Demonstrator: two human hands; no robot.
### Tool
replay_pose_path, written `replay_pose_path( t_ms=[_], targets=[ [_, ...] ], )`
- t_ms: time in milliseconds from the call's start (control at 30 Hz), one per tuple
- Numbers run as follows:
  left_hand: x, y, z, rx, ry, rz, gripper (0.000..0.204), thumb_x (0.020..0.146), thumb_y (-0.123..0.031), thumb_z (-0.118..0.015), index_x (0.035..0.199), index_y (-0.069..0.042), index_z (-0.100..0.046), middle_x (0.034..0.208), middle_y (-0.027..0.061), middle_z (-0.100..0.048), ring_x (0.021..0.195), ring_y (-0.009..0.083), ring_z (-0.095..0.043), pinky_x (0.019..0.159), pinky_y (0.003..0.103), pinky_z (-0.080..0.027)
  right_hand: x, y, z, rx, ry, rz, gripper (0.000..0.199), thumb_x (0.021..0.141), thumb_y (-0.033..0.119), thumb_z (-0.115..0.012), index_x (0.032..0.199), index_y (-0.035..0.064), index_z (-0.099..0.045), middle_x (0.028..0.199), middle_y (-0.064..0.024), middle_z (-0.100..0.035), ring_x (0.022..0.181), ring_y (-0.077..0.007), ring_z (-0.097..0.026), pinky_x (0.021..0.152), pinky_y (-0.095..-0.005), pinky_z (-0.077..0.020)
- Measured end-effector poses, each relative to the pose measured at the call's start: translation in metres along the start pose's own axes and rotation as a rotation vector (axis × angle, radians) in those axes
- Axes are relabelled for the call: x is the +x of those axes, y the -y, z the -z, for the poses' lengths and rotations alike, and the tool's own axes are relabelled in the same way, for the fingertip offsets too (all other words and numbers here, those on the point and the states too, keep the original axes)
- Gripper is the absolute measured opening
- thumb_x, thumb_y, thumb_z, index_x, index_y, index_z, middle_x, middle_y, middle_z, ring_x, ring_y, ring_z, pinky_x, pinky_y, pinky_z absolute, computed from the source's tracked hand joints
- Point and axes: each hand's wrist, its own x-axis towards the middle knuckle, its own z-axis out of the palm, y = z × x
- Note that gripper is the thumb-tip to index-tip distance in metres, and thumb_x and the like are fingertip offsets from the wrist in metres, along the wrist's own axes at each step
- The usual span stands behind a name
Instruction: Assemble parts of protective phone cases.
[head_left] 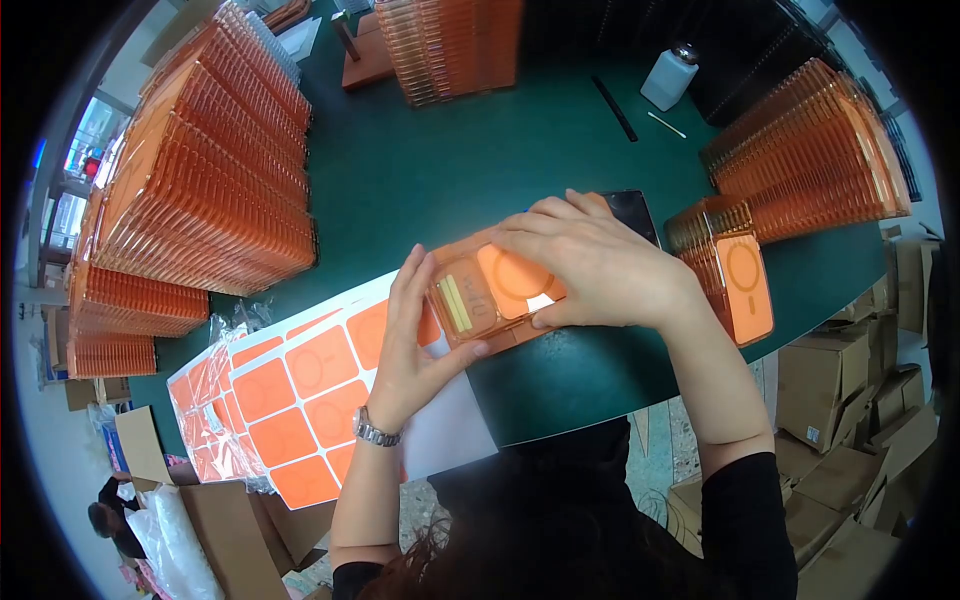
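Observation:
Between my hands lies a clear orange plastic box (462,300), tilted slightly up to the right, on a flat orange-brown base over the table. An orange sticker (512,276) with a ring mark covers its right part, partly hidden by my right hand. My left hand (408,350) grips the box's left end, fingers at the far side and thumb at the near side. My right hand (600,265) spans the right end, thumb on the near edge and fingers over the far edge. Sheets of orange square stickers (268,398) lie beside and under my left wrist.
Tall stacks of orange plastic boxes (215,170) stand at left, with more boxes (455,45) at the back and a stack (800,150) at right. A white pump bottle (669,78), a black stick (614,108) and a cotton swab (667,125) lie farther back. Cardboard cartons (825,385) fill the right floor.

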Motion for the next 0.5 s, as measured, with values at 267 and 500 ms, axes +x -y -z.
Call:
replay_pose_path(
  t_ms=[267,500],
  targets=[
    [-0.001,-0.023,0.000,0.281,-0.003,0.082,0.105,0.078,-0.035,-0.089,0.161,-0.013,-0.030,0.161,0.0266,-0.026,0.150,0.0369,-0.030,0.117,0.046,-0.036,-0.033,-0.037,-0.015,0.204,-0.362,-0.152,0.081,0.079,0.036,-0.084,0.145,0.0005,-0.053,0.144,-0.0210,-0.054,0.139,-0.0353,-0.046,0.119,-0.0465,-0.0343],
    [0.005,-0.028,0.004,-0.235,0.107,0.208,0.094,0.089,-0.015,-0.080,0.163,-0.005,-0.022,0.157,0.0189,-0.041,0.137,0.0240,-0.050,0.113,0.038,-0.043,-0.029,-0.059,-0.031,0.736,-0.429,-0.688,0.055,0.099,0.044,-0.064,0.112,-0.0097,-0.067,0.089,-0.0151,-0.069,0.088,-0.0176,-0.066,0.079,-0.0300,-0.0520]
  ],
)
